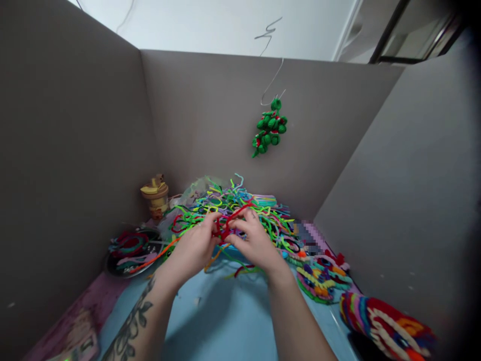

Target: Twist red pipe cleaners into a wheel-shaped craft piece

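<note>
My left hand (pixel 193 248) and my right hand (pixel 255 240) meet over the blue table top (pixel 225 316). Both pinch a bent red pipe cleaner (pixel 227 225) between thumbs and fingers. Just behind them lies a big tangled heap of coloured pipe cleaners (pixel 240 205), mostly green, yellow and purple. A few loose strands trail under my hands.
Grey cardboard walls (pixel 75 150) enclose the table on three sides. A green-and-red pipe-cleaner cluster (pixel 269 128) hangs on a wire at the back. A dark dish of coiled pieces (pixel 130 250) and a yellow holder (pixel 155 195) stand at left. Woven multicoloured pieces (pixel 323 281) (pixel 387 326) lie at right.
</note>
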`<state>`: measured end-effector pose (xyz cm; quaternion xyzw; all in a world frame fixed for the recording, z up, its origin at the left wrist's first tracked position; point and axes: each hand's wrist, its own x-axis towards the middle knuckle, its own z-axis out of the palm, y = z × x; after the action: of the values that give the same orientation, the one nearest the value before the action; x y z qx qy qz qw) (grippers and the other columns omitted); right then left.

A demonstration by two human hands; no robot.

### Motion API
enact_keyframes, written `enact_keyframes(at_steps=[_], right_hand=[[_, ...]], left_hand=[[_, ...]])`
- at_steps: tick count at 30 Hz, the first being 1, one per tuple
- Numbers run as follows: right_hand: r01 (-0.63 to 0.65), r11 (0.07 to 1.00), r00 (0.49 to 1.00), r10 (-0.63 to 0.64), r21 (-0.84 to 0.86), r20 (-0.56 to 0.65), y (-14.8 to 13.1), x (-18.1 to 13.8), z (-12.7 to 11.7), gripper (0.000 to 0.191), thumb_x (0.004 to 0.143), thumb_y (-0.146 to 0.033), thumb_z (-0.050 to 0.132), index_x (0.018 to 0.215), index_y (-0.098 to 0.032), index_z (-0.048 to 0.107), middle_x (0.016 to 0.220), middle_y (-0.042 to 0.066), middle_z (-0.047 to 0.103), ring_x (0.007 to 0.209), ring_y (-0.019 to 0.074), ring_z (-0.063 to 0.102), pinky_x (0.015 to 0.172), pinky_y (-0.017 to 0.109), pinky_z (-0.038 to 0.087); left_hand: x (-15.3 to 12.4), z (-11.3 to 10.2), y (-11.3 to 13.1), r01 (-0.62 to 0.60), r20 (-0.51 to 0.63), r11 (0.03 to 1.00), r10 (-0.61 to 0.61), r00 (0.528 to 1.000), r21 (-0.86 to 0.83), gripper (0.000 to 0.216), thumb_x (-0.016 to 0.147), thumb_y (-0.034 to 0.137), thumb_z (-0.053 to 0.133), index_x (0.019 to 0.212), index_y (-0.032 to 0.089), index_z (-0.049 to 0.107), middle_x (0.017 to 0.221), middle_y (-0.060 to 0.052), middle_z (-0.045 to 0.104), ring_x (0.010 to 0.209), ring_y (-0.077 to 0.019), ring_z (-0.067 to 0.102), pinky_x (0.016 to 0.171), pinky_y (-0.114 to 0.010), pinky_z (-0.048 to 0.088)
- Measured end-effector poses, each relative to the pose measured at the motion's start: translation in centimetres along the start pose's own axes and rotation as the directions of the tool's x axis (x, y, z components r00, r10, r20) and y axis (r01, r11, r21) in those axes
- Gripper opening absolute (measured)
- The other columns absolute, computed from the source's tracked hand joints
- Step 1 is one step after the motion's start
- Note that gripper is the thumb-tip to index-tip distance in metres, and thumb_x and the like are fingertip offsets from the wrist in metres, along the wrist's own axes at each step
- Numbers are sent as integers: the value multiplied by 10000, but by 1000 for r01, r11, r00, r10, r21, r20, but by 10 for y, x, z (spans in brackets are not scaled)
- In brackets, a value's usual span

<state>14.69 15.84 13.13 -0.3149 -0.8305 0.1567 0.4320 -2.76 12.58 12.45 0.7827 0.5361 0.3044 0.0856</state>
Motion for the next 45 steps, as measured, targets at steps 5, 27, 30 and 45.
enact_keyframes(at_steps=[5, 27, 30, 45], right_hand=[[5, 999, 999, -4, -54, 33, 1, -1, 2, 92, 752, -131, 618, 735, -207, 666, 955, 41, 570, 1004, 201, 480, 895, 380, 378], [-176, 983, 940, 184, 51, -289, 0, 2, 9, 106, 810, -156, 471, 714, -193, 495, 1114, 90, 465, 1144, 232, 412, 971, 414, 321], [-181, 981, 941, 193, 71, -277, -5, 2, 11, 98, 801, -156, 483, 714, -194, 505, 1107, 82, 469, 1132, 228, 418, 969, 404, 323], [-267, 949, 929, 299, 166, -218, -2, 3, 8, 68, 732, -243, 619, 703, -189, 649, 901, 41, 562, 896, 177, 549, 815, 297, 425]], left_hand=[[0, 5, 1, -109, -25, 984, 113, 993, 139, 543, 811, 126, 428, 1345, 185, 347, 1173, -124, 607, 1038, -228, 585, 866, -356, 447], [1, -2, 23, 57, -304, 967, -133, 943, -247, 459, 831, 265, 508, 1284, 228, 446, 902, -33, 687, 732, -154, 622, 691, -258, 476], [2, 3, 26, 40, -322, 927, -170, 931, -374, 325, 803, 279, 556, 1118, 207, 592, 918, -40, 696, 765, -154, 631, 709, -248, 480], [4, 3, 9, 101, -329, 839, -316, 890, -534, 192, 702, 321, 670, 816, 167, 662, 741, -29, 688, 654, -151, 628, 618, -237, 496]])
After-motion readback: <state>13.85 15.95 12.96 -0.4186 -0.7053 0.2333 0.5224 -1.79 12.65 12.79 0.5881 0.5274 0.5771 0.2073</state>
